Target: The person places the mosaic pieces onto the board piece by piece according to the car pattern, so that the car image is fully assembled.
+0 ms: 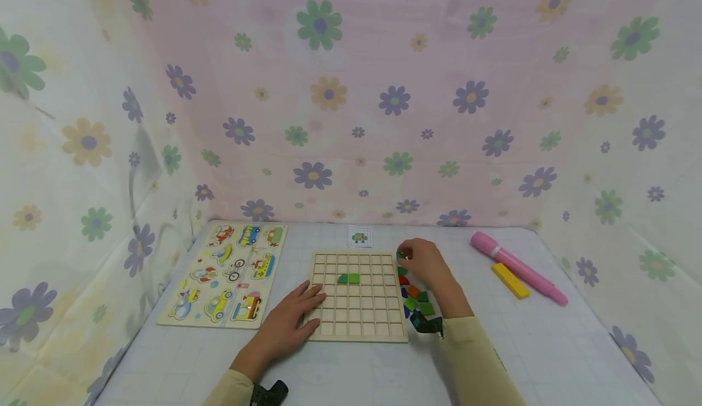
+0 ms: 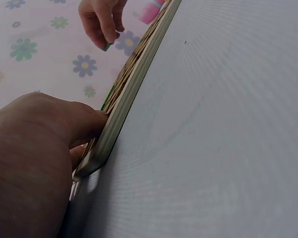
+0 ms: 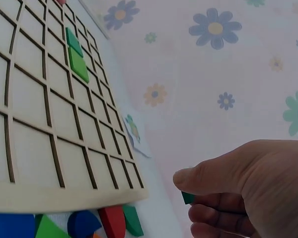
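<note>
My right hand (image 1: 422, 263) is raised just off the right edge of a wooden grid board (image 1: 359, 327). Between its thumb and fingers it pinches a dark green piece (image 3: 188, 197), mostly hidden by the thumb in the right wrist view. My left hand (image 1: 287, 320) rests on the board's left edge with fingers spread, the thumb lying along the rim in the left wrist view. Two pieces sit side by side in the grid: a dark green curved piece (image 1: 342, 279) and a light green square (image 1: 354, 278). Beyond the board lies a small picture card (image 1: 359, 236) with a coloured pattern.
Several loose coloured pieces (image 1: 412, 303) lie along the board's right side, partly under the right wrist. A vehicle puzzle board (image 1: 223, 275) lies at the left. At the right are a pink marker-shaped stick (image 1: 515, 266) and a yellow block (image 1: 510, 280).
</note>
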`<state>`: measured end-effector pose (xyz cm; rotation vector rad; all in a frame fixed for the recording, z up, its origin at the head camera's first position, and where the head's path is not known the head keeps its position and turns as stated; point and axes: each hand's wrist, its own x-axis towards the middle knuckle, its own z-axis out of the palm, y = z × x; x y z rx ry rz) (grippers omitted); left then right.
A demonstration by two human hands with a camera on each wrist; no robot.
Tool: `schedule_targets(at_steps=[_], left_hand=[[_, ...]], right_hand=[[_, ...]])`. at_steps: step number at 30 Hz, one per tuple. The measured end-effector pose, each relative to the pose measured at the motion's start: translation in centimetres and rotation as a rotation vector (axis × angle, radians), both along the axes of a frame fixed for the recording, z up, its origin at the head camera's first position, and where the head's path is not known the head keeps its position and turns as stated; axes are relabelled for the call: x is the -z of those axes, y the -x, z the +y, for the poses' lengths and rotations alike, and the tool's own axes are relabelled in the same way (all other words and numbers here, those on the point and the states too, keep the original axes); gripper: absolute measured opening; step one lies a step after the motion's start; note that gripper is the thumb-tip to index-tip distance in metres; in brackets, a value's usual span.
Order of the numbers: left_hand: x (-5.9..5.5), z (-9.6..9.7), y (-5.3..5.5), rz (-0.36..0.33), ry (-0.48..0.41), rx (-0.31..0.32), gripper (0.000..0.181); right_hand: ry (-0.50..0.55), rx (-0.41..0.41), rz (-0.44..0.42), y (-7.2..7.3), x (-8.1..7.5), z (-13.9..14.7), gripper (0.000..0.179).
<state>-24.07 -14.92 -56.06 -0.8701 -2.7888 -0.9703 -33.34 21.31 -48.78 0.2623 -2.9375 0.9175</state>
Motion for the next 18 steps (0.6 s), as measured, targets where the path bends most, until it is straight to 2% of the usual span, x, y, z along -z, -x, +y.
schedule_targets(at_steps=[8, 12, 18], left_hand=[[0.1, 0.0, -0.1, 0.017, -0.009, -0.003, 0.053], [0.2, -0.1, -0.1, -0.001, -0.007, -0.003, 0.054], [0.4, -0.2, 0.1, -0.011, -0.003, -0.004, 0.055]], right_hand=[[0.017, -0.067, -0.008, -0.6, -0.2, -1.3, 0.022], [0.038, -0.108, 0.0, -0.7, 0.0, -1.7, 0.023], [0.057, -0.121, -0.019, -0.8, 0.3, -2.6, 0.023]])
